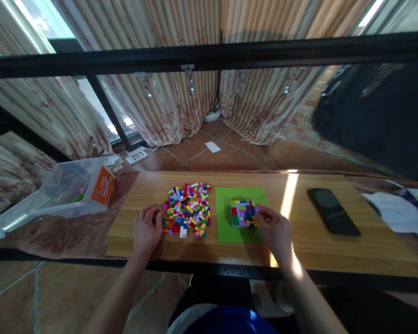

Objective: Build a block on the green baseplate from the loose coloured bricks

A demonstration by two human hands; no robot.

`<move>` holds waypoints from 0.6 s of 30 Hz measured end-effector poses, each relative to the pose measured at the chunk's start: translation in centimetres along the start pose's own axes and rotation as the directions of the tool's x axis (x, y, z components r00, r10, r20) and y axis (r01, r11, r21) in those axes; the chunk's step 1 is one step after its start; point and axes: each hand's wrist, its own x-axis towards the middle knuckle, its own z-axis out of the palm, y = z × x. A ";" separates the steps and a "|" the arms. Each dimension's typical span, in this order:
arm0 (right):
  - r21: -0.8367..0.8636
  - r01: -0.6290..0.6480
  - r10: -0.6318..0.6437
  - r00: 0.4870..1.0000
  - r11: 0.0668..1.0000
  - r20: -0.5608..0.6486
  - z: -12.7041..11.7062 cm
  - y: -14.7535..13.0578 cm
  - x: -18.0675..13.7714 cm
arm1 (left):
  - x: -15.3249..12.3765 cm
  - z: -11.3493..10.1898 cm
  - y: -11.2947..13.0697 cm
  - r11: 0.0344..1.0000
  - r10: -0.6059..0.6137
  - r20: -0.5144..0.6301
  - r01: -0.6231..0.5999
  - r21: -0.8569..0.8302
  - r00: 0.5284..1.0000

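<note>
On the green baseplate [223, 232] stands a low block structure [244, 214] of many-coloured toy bricks, with walls around a multicoloured inside. My right hand [273, 227] is at its right edge, thumb and forefinger closed on a small purple brick [257, 210] that touches or nearly touches the wall. To the left lies a spread pile of loose bricks [191, 208] in mixed colours. My left hand [147, 230] rests on the table at the pile's left edge, fingers loosely bent and apart from the thumb, with no brick visible in it.
The wooden tabletop [202, 253] carries a black phone [332, 212] on the right. Papers [397, 211] lie beyond it. At the left, a clear plastic bin [66, 185] with an orange label lies on its side. A black rail [209, 55] crosses ahead, before striped curtains.
</note>
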 end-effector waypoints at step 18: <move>-0.255 0.160 -0.142 0.986 0.954 0.089 0.8 -0.4 1.5 | 0.1 -0.2 0.2 1.000 -0.012 0.021 0.012 -0.009 1.000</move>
